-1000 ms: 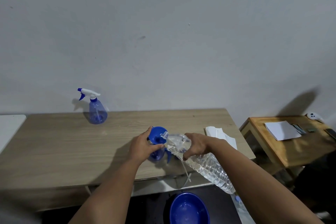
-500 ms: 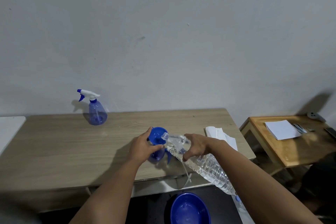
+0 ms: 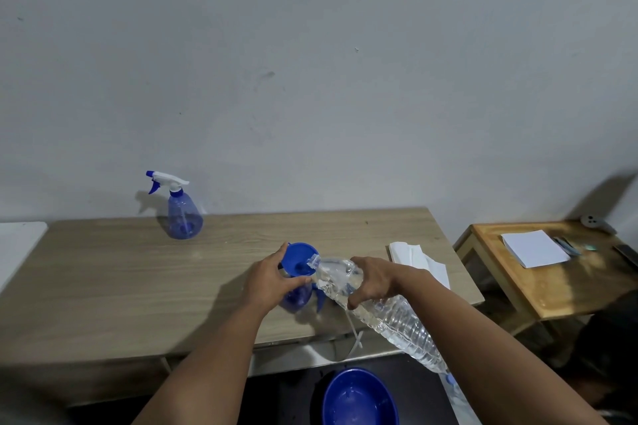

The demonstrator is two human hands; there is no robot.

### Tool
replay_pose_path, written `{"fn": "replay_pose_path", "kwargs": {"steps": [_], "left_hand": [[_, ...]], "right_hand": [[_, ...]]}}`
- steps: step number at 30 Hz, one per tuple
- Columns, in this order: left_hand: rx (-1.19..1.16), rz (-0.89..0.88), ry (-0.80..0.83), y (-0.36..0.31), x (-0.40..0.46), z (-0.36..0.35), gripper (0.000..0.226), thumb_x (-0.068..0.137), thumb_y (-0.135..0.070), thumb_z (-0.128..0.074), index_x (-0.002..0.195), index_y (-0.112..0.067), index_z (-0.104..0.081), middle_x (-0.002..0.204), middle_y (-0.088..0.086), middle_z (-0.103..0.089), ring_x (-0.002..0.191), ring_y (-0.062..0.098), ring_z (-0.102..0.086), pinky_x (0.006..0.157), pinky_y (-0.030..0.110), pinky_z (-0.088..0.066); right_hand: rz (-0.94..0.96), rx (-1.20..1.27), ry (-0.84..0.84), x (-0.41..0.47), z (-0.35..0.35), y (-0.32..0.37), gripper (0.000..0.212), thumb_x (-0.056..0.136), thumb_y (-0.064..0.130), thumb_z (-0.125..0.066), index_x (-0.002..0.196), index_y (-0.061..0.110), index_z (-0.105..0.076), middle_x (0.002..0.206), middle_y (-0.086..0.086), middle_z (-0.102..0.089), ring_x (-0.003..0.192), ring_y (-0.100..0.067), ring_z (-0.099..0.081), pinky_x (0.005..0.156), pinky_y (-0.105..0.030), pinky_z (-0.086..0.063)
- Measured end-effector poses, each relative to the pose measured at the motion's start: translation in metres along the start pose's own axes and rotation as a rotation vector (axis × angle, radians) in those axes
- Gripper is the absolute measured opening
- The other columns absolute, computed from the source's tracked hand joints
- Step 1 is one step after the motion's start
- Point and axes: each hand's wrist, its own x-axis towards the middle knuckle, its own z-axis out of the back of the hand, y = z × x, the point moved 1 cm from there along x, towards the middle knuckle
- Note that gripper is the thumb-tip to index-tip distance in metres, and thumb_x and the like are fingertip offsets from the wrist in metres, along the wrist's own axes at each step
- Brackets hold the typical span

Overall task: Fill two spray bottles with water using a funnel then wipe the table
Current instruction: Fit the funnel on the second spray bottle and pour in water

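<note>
A blue funnel (image 3: 296, 258) sits in the neck of a blue spray bottle (image 3: 297, 300) near the table's front edge. My left hand (image 3: 268, 281) grips the bottle just under the funnel. My right hand (image 3: 374, 281) holds a large clear water bottle (image 3: 390, 316), tilted with its mouth over the funnel. A loose sprayer head (image 3: 320, 298) with its white tube lies beside the bottle. A second spray bottle (image 3: 182, 214), capped with a white and blue trigger, stands at the back left. The wooden table (image 3: 121, 283) carries all of these.
A folded white cloth (image 3: 419, 262) lies at the table's right end. A blue basin (image 3: 359, 398) sits on the floor below the front edge. To the right is a low wooden side table (image 3: 552, 286) with white paper (image 3: 535, 248) and small items.
Both hands and the tilted water bottle stay almost in place over the funnel. The view has shifted only slightly.
</note>
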Motion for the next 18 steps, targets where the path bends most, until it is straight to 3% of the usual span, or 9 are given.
{"fn": "replay_pose_path", "kwargs": {"steps": [7, 10, 14, 16, 18], "left_hand": [[-0.003, 0.005, 0.008, -0.001, -0.001, 0.001, 0.13, 0.038, -0.085, -0.074, 0.153, -0.035, -0.039, 0.141, -0.008, -0.061, 0.125, 0.016, -0.06, 0.102, 0.041, -0.053], [-0.015, 0.011, 0.017, 0.0, -0.001, 0.001, 0.126, 0.04, -0.081, -0.075, 0.153, -0.036, -0.039, 0.14, -0.008, -0.062, 0.122, 0.014, -0.061, 0.102, 0.04, -0.053], [-0.001, 0.01, 0.015, 0.002, -0.001, 0.001, 0.124, 0.043, -0.08, -0.077, 0.153, -0.039, -0.038, 0.138, -0.009, -0.063, 0.121, 0.013, -0.062, 0.1, 0.04, -0.054], [-0.005, 0.012, 0.018, 0.002, -0.001, 0.0, 0.124, 0.043, -0.081, -0.077, 0.153, -0.038, -0.038, 0.136, -0.01, -0.064, 0.12, 0.012, -0.062, 0.099, 0.04, -0.055], [-0.008, 0.013, 0.019, 0.003, -0.001, 0.0, 0.124, 0.043, -0.081, -0.078, 0.153, -0.039, -0.037, 0.134, -0.012, -0.065, 0.119, 0.011, -0.062, 0.097, 0.04, -0.056]], "right_hand": [[0.025, 0.039, -0.073, 0.0, -0.004, -0.007, 0.092, 0.081, 0.031, -0.086, 0.156, 0.01, -0.036, 0.149, -0.012, -0.055, 0.131, -0.033, -0.056, 0.107, -0.04, -0.051], [0.084, 0.157, -0.156, 0.003, -0.006, -0.019, 0.077, 0.075, 0.032, -0.089, 0.14, 0.026, -0.048, 0.124, 0.004, -0.066, 0.112, -0.023, -0.065, 0.093, -0.031, -0.051], [0.132, 0.371, -0.31, 0.008, -0.004, -0.038, 0.069, 0.072, 0.021, -0.092, 0.129, 0.032, -0.054, 0.101, 0.0, -0.072, 0.09, -0.02, -0.073, 0.07, -0.018, -0.056], [0.13, 0.475, -0.405, 0.01, 0.001, -0.044, 0.073, 0.07, 0.022, -0.094, 0.13, 0.033, -0.054, 0.101, -0.01, -0.071, 0.088, -0.025, -0.074, 0.066, -0.027, -0.061], [0.139, 0.541, -0.517, 0.015, 0.009, -0.049, 0.081, 0.062, 0.033, -0.097, 0.131, 0.035, -0.054, 0.104, -0.014, -0.071, 0.092, -0.03, -0.076, 0.074, -0.038, -0.066]]}}
